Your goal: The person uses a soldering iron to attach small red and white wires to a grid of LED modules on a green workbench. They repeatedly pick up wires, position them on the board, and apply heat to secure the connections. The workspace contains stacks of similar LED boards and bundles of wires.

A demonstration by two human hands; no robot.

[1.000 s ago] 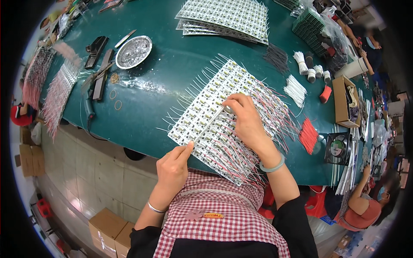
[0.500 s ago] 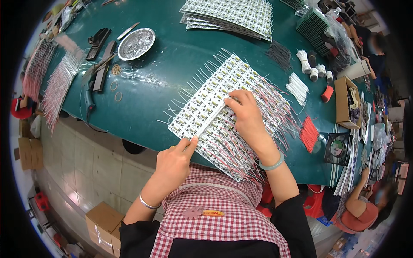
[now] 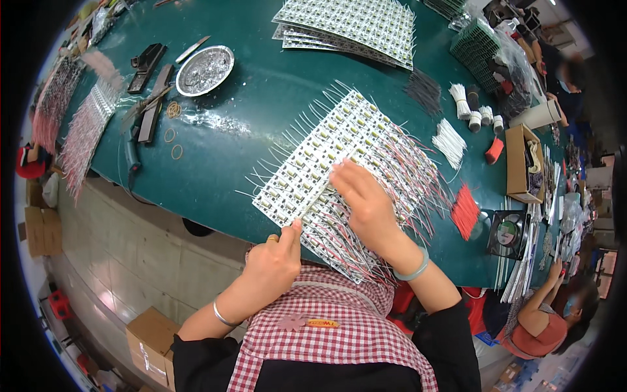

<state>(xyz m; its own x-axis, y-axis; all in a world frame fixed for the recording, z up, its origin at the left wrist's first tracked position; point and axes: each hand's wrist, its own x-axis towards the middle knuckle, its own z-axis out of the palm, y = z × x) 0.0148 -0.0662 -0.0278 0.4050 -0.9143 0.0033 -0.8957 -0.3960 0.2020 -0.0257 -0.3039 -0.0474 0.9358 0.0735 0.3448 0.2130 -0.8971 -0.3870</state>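
Wired circuit-board panel [image 3: 320,153] is lying mid-frame on the green worktop [image 3: 212,170]. Left hand [image 3: 273,262] is touching its lower edge, can't tell if gripping; right hand [image 3: 367,204] is extending unclenched fingers over its middle.

A wired panel [image 3: 313,166] lies on the green table [image 3: 274,85]. The left hand [image 3: 277,258] touches its near edge; the right hand [image 3: 366,206] lies over its middle, fingers extended. Beyond the panel sits a stack of panels [image 3: 346,26]; to its left, a bowl [image 3: 228,75]; to its right, red wires [image 3: 465,210].
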